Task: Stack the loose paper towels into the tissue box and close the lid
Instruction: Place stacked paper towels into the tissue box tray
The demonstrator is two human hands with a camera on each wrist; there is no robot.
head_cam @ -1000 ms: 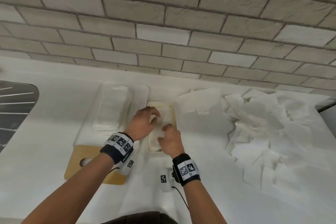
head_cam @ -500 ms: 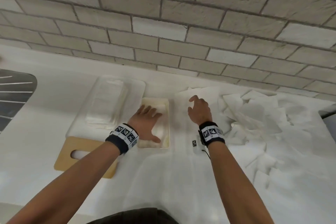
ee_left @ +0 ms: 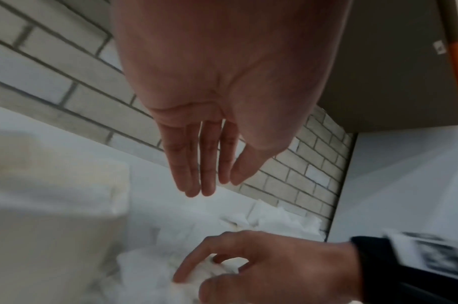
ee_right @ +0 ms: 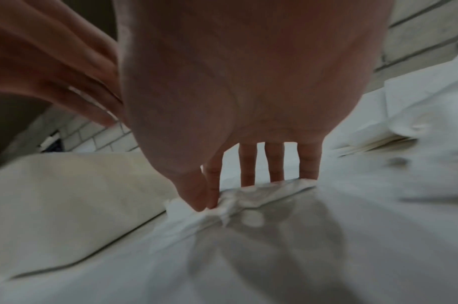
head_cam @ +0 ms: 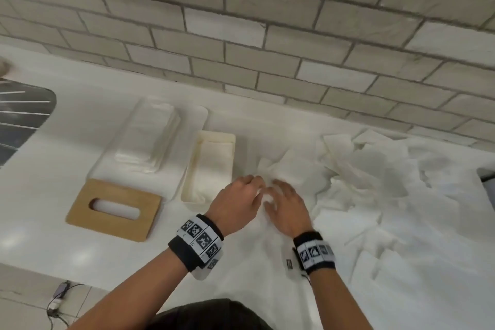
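A person's two hands meet over a white table, just right of an open cream tissue box (head_cam: pixel 211 166) that sits toward the table's back edge, part filled with paper. The right hand (head_cam: pixel 286 206) pinches a crumpled edge of one paper towel (ee_right: pixel 238 197) between thumb and forefinger, its other fingers resting on the sheet. The left hand (head_cam: pixel 235 205) hovers beside it with straight, relaxed fingers, holding nothing.

The towel looks thin, soft and very light — likely to crease, cling or tear, so a gentle pinch at an edge or corner, with the other hand flattening it, seems the sensible hold.

A large heap of loose towels (head_cam: pixel 375 179) covers the table's right side. The wooden lid (head_cam: pixel 113 209) with its slot lies flat near the front edge, left of the box — touching a clear tray (head_cam: pixel 150 142) behind it. Nothing blocks the short path to the box.
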